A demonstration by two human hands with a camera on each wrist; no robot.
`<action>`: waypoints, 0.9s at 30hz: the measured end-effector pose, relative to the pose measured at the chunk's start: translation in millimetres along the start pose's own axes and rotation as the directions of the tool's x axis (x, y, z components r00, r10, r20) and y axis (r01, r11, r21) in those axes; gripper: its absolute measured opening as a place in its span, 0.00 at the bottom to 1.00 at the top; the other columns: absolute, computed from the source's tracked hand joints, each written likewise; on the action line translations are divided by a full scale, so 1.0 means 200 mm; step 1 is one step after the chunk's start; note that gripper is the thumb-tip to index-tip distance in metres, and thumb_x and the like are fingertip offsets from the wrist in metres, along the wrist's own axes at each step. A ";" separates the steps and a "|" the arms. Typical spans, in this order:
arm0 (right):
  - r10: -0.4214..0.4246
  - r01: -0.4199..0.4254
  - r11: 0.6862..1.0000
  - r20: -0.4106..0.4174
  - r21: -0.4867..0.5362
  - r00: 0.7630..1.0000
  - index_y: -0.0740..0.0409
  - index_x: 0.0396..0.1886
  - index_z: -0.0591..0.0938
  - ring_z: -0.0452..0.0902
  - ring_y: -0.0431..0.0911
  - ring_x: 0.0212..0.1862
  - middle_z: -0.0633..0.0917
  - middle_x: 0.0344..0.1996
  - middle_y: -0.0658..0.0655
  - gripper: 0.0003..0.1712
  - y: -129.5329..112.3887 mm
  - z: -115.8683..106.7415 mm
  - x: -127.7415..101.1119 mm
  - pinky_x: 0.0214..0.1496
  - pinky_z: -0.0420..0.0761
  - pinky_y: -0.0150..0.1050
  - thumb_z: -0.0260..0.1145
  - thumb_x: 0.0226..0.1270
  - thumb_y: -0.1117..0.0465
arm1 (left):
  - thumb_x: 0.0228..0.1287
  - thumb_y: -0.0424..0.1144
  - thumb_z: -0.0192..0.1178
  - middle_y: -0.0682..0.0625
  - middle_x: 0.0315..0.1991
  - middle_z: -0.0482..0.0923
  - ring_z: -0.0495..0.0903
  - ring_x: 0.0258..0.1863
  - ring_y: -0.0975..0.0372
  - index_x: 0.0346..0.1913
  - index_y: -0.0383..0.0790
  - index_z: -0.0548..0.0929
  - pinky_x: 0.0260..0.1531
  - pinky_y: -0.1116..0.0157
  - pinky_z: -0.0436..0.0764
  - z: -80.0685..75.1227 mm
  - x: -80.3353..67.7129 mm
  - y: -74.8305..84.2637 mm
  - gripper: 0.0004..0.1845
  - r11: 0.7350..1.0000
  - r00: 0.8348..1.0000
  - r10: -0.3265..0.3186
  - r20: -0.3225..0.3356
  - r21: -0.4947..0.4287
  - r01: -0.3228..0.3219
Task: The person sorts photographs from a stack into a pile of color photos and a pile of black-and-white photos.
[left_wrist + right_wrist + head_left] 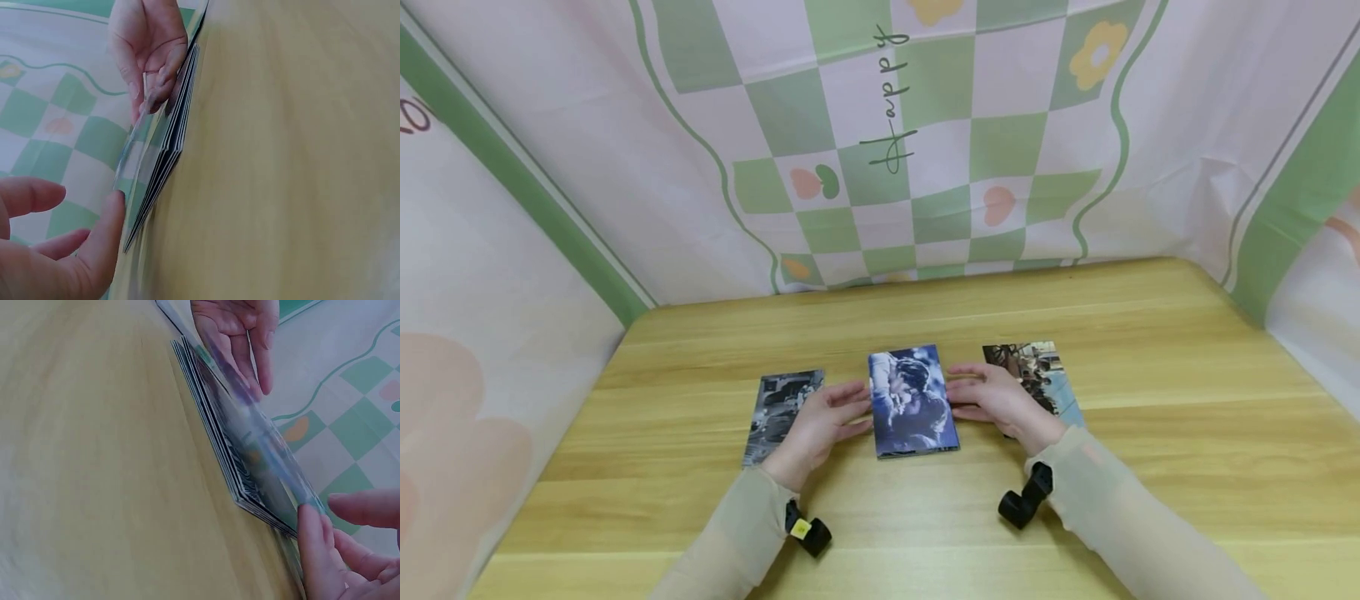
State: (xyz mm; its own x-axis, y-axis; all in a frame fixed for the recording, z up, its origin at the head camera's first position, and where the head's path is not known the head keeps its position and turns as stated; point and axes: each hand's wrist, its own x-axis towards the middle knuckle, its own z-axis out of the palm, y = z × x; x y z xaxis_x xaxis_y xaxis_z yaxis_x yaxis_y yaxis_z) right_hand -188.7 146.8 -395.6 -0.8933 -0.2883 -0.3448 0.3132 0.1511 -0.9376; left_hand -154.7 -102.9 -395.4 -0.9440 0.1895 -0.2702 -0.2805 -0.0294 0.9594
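Observation:
A blue-toned photo card (913, 400) lies between the two hands in the head view. Both wrist views show a glossy card standing off a stack of cards (167, 150), its surface blurred in the right wrist view. My left hand (823, 425) has its fingertips at the card's left edge, fingers extended and apart. At the opposite edge, my right hand (996, 400) reaches in with extended fingers, one fingertip (310, 515) touching the card's edge. How firmly either hand bears on it cannot be seen.
A black-and-white photo card (781, 412) lies left of the middle, partly under the left hand. Another colour photo card (1052, 379) lies to the right, partly covered by the right hand. The wooden table (910, 533) meets a checkered cloth backdrop (880, 179) behind.

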 end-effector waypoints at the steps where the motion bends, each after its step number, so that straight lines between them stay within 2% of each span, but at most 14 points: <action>1: 0.005 -0.005 1.000 -0.006 -0.007 1.000 0.71 0.68 0.60 0.80 0.41 0.41 0.74 0.56 0.71 0.31 0.00 0.00 0.00 0.48 0.84 0.37 0.56 0.68 0.71 | 0.67 0.25 0.50 0.30 0.63 0.66 0.72 0.60 0.46 0.66 0.23 0.61 0.53 0.61 0.81 0.00 0.00 0.00 0.26 1.000 1.000 -0.003 -0.002 -0.006 0.003; 6: 0.024 -0.024 0.999 -0.018 -0.027 1.000 0.68 0.69 0.61 0.79 0.38 0.37 0.77 0.50 0.62 0.31 -0.01 0.01 0.00 0.43 0.85 0.34 0.56 0.67 0.72 | 0.66 0.24 0.52 0.30 0.61 0.69 0.79 0.50 0.55 0.65 0.23 0.64 0.50 0.63 0.82 0.00 0.01 -0.01 0.25 1.000 1.000 0.000 -0.013 -0.008 0.000; 10: 0.027 -0.027 0.999 0.000 -0.017 1.000 0.68 0.69 0.61 0.78 0.38 0.37 0.78 0.47 0.59 0.31 0.00 0.01 -0.01 0.41 0.85 0.33 0.57 0.66 0.73 | 0.63 0.22 0.53 0.31 0.55 0.73 0.81 0.40 0.63 0.62 0.24 0.68 0.47 0.65 0.84 0.01 0.01 -0.02 0.24 0.999 0.999 0.026 -0.027 0.026 -0.025; 13: 0.025 -0.025 1.000 0.026 -0.007 0.999 0.67 0.69 0.61 0.79 0.39 0.37 0.78 0.46 0.58 0.31 -0.01 0.01 -0.01 0.40 0.85 0.33 0.57 0.67 0.72 | 0.60 0.20 0.54 0.32 0.50 0.78 0.81 0.35 0.65 0.59 0.23 0.72 0.42 0.67 0.85 0.02 0.01 -0.03 0.22 0.997 0.998 0.048 -0.040 0.056 -0.046; 16: 0.017 -0.017 1.000 0.043 -0.002 0.999 0.66 0.69 0.61 0.79 0.39 0.37 0.78 0.43 0.56 0.31 -0.01 0.02 -0.02 0.39 0.85 0.32 0.57 0.67 0.72 | 0.60 0.20 0.53 0.37 0.43 0.80 0.80 0.31 0.66 0.57 0.22 0.74 0.37 0.68 0.85 0.04 0.02 -0.03 0.20 0.997 0.997 0.044 -0.070 0.065 -0.040; 19: -0.002 0.001 1.000 0.050 0.010 0.999 0.66 0.69 0.61 0.78 0.39 0.36 0.79 0.40 0.53 0.32 -0.02 0.02 -0.03 0.38 0.84 0.31 0.57 0.66 0.72 | 0.62 0.22 0.52 0.40 0.43 0.80 0.80 0.30 0.66 0.57 0.24 0.74 0.36 0.69 0.85 0.04 0.02 -0.02 0.19 0.999 0.995 0.020 -0.100 0.050 -0.015; 22: -0.023 0.022 1.000 0.050 0.011 0.998 0.67 0.69 0.61 0.78 0.39 0.35 0.78 0.39 0.52 0.32 -0.02 0.01 -0.04 0.38 0.84 0.30 0.57 0.65 0.73 | 0.66 0.25 0.51 0.38 0.47 0.79 0.81 0.34 0.65 0.58 0.26 0.74 0.41 0.66 0.85 0.04 0.02 -0.01 0.18 1.000 0.995 0.007 -0.099 0.019 -0.005; 24: -0.035 0.035 0.999 0.049 0.004 0.998 0.67 0.69 0.61 0.78 0.38 0.36 0.78 0.41 0.53 0.32 -0.02 0.00 -0.05 0.39 0.84 0.30 0.57 0.65 0.73 | 0.68 0.27 0.51 0.39 0.48 0.79 0.81 0.36 0.65 0.58 0.26 0.74 0.44 0.65 0.85 0.04 0.01 -0.01 0.18 1.000 0.997 0.002 -0.083 -0.003 -0.003; 27: -0.043 0.044 0.999 0.042 -0.013 0.998 0.67 0.69 0.60 0.78 0.39 0.38 0.77 0.47 0.58 0.32 -0.01 0.00 -0.05 0.41 0.84 0.31 0.56 0.65 0.73 | 0.68 0.29 0.51 0.43 0.45 0.80 0.81 0.36 0.66 0.59 0.26 0.73 0.43 0.67 0.85 0.04 0.01 -0.01 0.18 1.000 0.999 0.006 -0.050 -0.011 -0.007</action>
State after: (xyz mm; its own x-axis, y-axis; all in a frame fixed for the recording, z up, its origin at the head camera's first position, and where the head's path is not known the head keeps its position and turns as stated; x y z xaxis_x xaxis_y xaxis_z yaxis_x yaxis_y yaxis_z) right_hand -180.2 150.4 -389.3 -0.8917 -0.3339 -0.3057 0.2697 0.1505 -0.9511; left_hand -154.4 -94.7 -396.8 -0.9531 0.1404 -0.2680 -0.2762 -0.0419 0.9602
